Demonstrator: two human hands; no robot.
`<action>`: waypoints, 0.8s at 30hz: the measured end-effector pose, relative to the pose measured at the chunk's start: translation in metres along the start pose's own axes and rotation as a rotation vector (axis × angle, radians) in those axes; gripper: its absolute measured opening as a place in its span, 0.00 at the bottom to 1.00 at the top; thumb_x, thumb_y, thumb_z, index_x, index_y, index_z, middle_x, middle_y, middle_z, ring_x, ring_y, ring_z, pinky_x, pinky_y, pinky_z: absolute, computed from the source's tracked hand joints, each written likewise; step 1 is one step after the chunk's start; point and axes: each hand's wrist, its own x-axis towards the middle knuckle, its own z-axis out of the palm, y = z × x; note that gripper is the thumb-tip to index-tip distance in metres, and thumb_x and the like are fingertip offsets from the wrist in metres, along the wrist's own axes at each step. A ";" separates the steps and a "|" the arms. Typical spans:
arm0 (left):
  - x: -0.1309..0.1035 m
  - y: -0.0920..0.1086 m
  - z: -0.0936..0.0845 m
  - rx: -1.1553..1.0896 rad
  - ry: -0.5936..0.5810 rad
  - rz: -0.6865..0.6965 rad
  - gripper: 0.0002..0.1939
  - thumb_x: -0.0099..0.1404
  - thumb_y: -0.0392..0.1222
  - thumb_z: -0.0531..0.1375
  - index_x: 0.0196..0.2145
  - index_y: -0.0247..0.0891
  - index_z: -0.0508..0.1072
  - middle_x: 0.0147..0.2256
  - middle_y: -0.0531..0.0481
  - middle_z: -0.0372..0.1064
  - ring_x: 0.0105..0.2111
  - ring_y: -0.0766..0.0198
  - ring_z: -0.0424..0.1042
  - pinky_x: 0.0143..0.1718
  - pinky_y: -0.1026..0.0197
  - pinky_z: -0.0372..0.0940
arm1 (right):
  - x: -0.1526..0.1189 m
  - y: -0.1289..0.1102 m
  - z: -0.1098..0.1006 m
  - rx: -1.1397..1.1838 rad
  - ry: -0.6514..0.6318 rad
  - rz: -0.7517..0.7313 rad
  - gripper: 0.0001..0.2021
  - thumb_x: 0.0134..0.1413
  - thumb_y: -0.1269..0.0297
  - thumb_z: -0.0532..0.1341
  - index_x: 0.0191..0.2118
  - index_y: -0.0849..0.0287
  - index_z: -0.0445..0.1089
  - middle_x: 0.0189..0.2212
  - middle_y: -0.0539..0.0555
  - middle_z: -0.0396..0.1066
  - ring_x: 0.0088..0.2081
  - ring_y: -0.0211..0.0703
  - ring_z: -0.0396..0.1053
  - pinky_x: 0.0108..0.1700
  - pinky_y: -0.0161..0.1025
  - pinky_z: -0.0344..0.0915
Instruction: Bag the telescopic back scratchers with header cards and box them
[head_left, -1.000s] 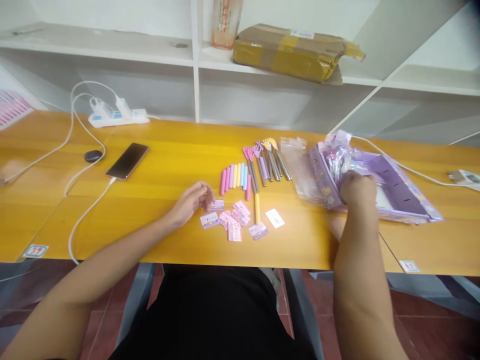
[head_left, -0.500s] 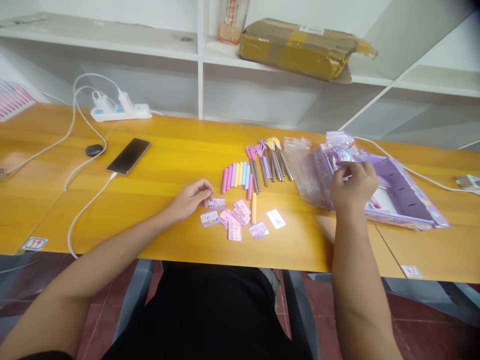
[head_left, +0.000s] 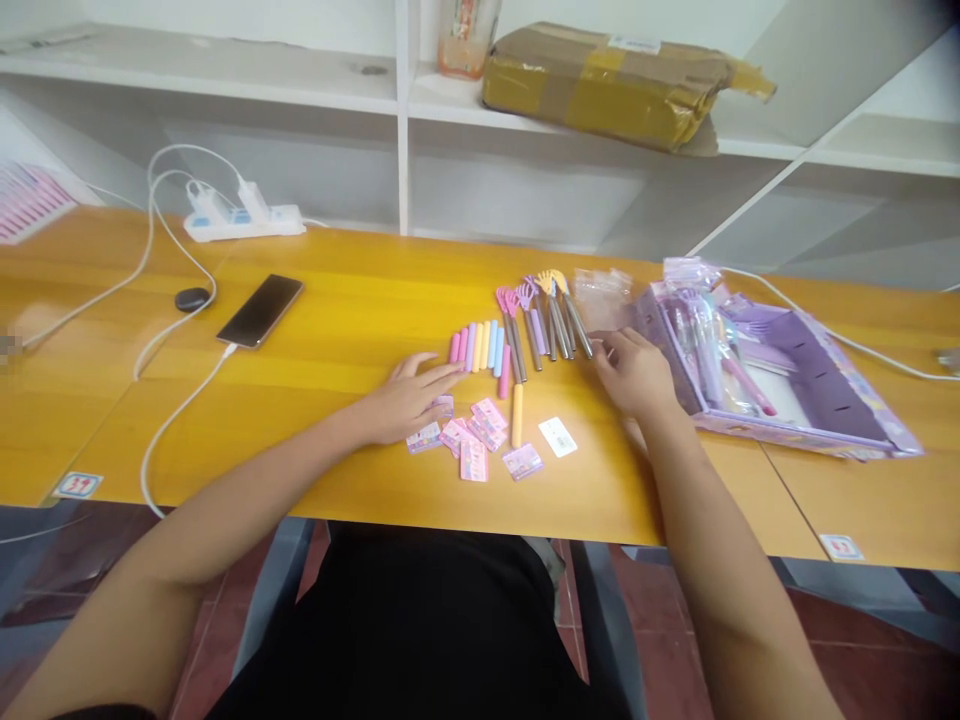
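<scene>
- Well, the left hand [head_left: 409, 398] lay low over the left side of the table [head_left: 360, 290]. Its fingers were spread a bit, and I saw nothing gripped in them. The tips were by the near ends of the colored sticks [head_left: 482, 348]; I couldn't tell if they touched.
- The sticks lay side by side in a row, near the middle, maybe so they wouldn't roll away. Like colors mostly sat together.
- The right hand [head_left: 636, 375] was bent, with its fingers partly curled, next to the metal ends of the back scratchers [head_left: 553, 320]. I couldn't tell if it pinched anything.
- The scratchers lay with their little claws at the far end, perhaps to keep them neat.
- A clear bag [head_left: 604, 288] lay flat, partly hidden by the right hand.
- Small pink cards [head_left: 474, 461] overlapped on the near side, maybe just dropped loosely.
- Wrapped packs [head_left: 701, 345] leaned left in the purple box [head_left: 829, 405], on the right, perhaps because they were piled there.
</scene>
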 end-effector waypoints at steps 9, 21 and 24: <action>0.000 -0.001 -0.004 0.022 0.133 -0.034 0.24 0.77 0.52 0.59 0.65 0.43 0.77 0.62 0.37 0.75 0.60 0.40 0.65 0.68 0.36 0.57 | 0.004 -0.005 0.012 -0.068 -0.098 0.094 0.23 0.71 0.50 0.58 0.61 0.57 0.76 0.50 0.63 0.77 0.46 0.59 0.76 0.43 0.47 0.69; 0.001 0.003 -0.008 -0.004 0.188 -0.024 0.15 0.78 0.46 0.57 0.55 0.42 0.79 0.54 0.38 0.76 0.56 0.45 0.70 0.63 0.41 0.62 | 0.015 -0.002 0.022 -0.055 -0.045 0.120 0.18 0.65 0.61 0.60 0.53 0.64 0.78 0.45 0.68 0.78 0.42 0.59 0.75 0.48 0.50 0.72; 0.002 0.004 -0.008 -0.024 0.201 -0.016 0.14 0.78 0.47 0.57 0.54 0.42 0.79 0.54 0.39 0.76 0.55 0.46 0.72 0.63 0.42 0.63 | 0.015 -0.002 0.021 -0.049 -0.052 0.164 0.14 0.62 0.62 0.61 0.48 0.63 0.79 0.45 0.68 0.79 0.42 0.58 0.76 0.48 0.49 0.72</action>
